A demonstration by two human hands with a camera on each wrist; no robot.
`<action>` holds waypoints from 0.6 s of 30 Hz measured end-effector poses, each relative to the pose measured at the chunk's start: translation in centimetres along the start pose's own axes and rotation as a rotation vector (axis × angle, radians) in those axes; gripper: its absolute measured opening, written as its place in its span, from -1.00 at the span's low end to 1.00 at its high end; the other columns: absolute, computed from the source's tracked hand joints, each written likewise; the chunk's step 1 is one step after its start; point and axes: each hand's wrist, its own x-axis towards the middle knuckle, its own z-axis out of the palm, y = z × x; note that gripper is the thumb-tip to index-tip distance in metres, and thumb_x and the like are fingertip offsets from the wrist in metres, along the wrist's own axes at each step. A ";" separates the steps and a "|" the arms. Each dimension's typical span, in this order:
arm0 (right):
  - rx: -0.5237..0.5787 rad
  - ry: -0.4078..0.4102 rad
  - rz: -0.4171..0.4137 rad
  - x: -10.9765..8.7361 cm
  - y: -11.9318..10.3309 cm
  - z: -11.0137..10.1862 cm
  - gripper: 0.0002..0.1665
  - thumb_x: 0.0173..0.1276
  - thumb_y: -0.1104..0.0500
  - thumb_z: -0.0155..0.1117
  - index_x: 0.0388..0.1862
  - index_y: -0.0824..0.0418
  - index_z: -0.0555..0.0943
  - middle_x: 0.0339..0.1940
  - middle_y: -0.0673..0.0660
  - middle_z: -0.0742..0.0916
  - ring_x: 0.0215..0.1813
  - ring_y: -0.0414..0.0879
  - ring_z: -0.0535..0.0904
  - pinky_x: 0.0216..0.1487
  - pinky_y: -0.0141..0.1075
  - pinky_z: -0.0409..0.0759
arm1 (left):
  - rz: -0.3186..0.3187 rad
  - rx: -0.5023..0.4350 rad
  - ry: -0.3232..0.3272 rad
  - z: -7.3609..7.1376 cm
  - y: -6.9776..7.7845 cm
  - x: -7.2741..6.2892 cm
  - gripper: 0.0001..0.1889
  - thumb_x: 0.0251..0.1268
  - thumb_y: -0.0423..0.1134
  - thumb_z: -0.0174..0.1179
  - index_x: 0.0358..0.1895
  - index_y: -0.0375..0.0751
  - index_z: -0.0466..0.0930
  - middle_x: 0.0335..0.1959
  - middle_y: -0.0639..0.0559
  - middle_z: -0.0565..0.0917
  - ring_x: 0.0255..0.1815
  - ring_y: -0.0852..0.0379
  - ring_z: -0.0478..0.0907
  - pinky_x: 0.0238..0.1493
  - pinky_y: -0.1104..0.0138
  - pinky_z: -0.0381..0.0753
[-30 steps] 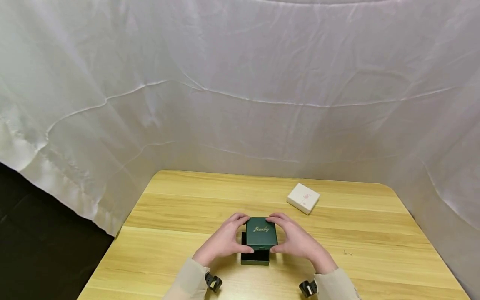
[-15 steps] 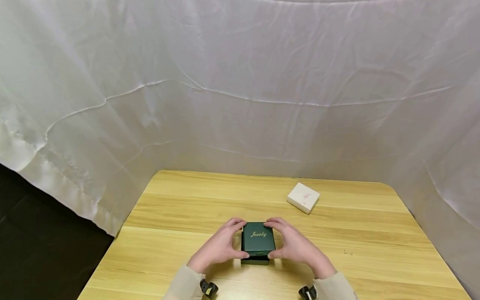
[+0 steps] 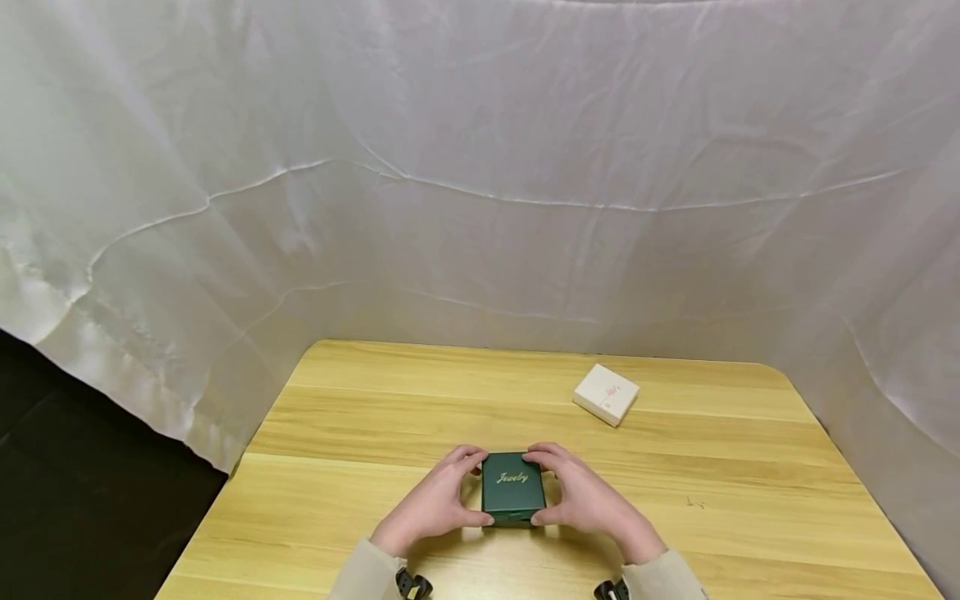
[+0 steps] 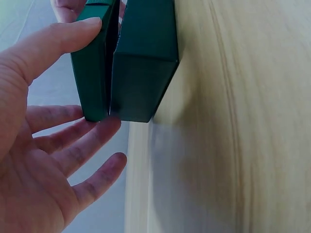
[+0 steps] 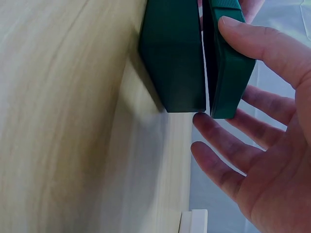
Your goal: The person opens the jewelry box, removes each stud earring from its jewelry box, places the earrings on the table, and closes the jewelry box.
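Note:
A dark green jewelry box lid [image 3: 513,483] with gold "Jewelry" lettering sits over its matching box base [image 4: 146,63]. Both wrist views show a thin gap between the lid and the base, which stands on the table. My left hand [image 3: 442,504] pinches the lid's left side, thumb at the near corner and fingers at the far one. On the opposite side, my right hand [image 3: 585,500] holds the lid the same way. From the head view, the lid hides nearly all of the base.
A small white box [image 3: 606,395] with a pink print lies behind and to the right of the hands on the wooden table [image 3: 337,467]. Pale fabric [image 3: 480,167] hangs along the table's back and sides.
Both hands have brought the lid toward the person and slightly left, down over the base. The base's dark inside, visible earlier, is now covered. The white box has stayed put.

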 end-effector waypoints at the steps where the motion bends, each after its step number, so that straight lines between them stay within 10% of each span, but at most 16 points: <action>1: 0.001 0.000 0.002 0.0 0.0 0.0 -0.06 -0.06 0.10 0.64 0.34 0.22 0.46 0.37 0.21 0.43 0.28 0.09 0.42 0.27 0.12 0.39 | 0.001 0.002 0.002 0.1 0.0 0.0 -0.09 -0.07 -0.08 0.55 0.37 -0.37 0.35 0.28 -0.02 0.41 0.13 0.05 0.49 0.20 0.17 0.48; 18: -0.014 0.020 0.001 0.0 0.2 0.5 -0.08 -0.05 0.10 0.64 0.32 0.24 0.47 0.37 0.21 0.42 0.30 0.14 0.40 0.26 0.14 0.38 | -0.011 -0.004 -0.001 0.1 -0.1 0.1 -0.10 -0.09 -0.11 0.55 0.37 -0.36 0.36 0.28 -0.03 0.40 0.13 0.06 0.49 0.21 0.16 0.47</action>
